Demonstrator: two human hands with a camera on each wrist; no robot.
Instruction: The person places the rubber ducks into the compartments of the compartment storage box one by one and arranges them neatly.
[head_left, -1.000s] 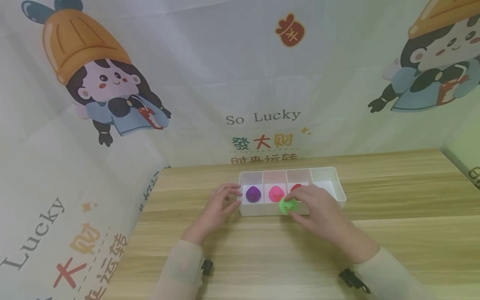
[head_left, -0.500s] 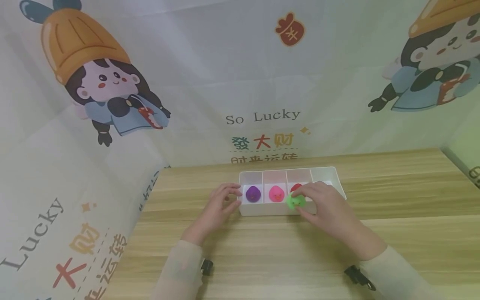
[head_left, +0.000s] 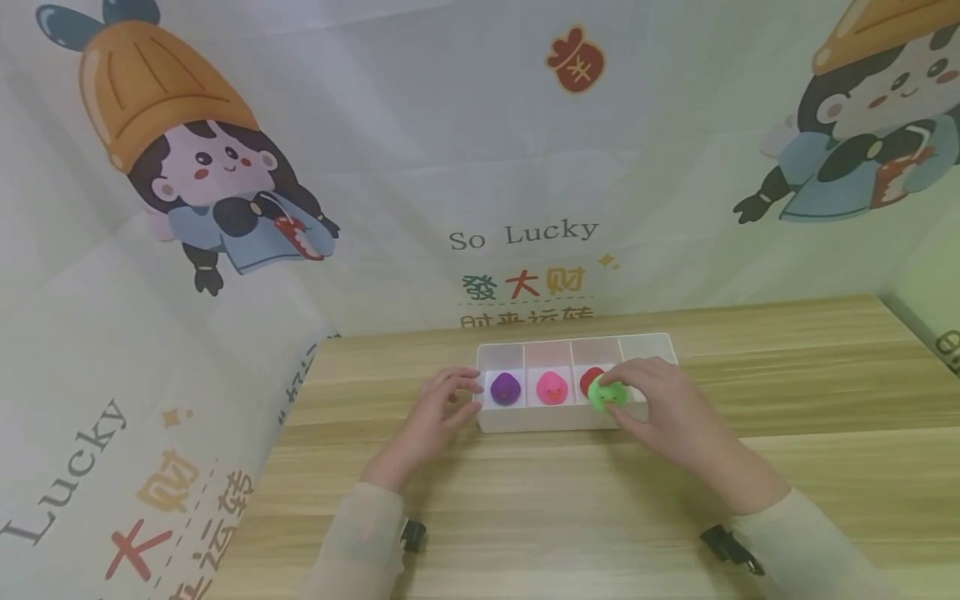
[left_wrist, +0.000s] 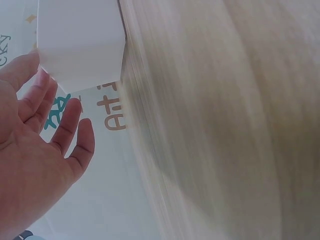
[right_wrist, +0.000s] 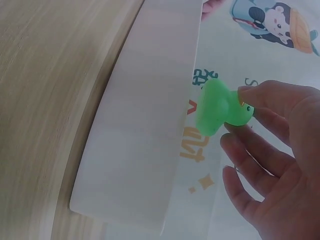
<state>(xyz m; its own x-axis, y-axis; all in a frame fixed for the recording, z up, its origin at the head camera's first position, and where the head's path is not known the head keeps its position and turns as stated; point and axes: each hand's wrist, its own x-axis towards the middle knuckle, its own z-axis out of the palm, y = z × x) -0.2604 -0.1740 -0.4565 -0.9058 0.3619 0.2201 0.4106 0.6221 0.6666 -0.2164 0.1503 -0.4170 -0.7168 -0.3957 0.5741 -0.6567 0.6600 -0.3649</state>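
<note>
Over the front right part of the white divided box [head_left: 555, 418], my right hand [head_left: 678, 417] pinches a green rubber duck [head_left: 608, 392] between thumb and fingers. In the right wrist view the green duck [right_wrist: 220, 107] is held by its head, above the box's rim. A red toy [head_left: 591, 380] in the third compartment is partly hidden behind it. A purple duck [head_left: 506, 389] sits in the leftmost compartment and a pink duck [head_left: 552, 388] in the second. My left hand [head_left: 438, 412] has its fingertips at the box's left end, fingers loosely bent and spread.
The box stands on a wood-grain table [head_left: 555, 517], toward its back edge. A printed cloth [head_left: 390, 167] with cartoon figures and lettering hangs behind and to the left. My right hand partly covers the rightmost compartment.
My right hand has carried the green duck rightward and slightly up along the box's front, from near the pink duck to the red toy. My left hand has stayed at the left end.
</note>
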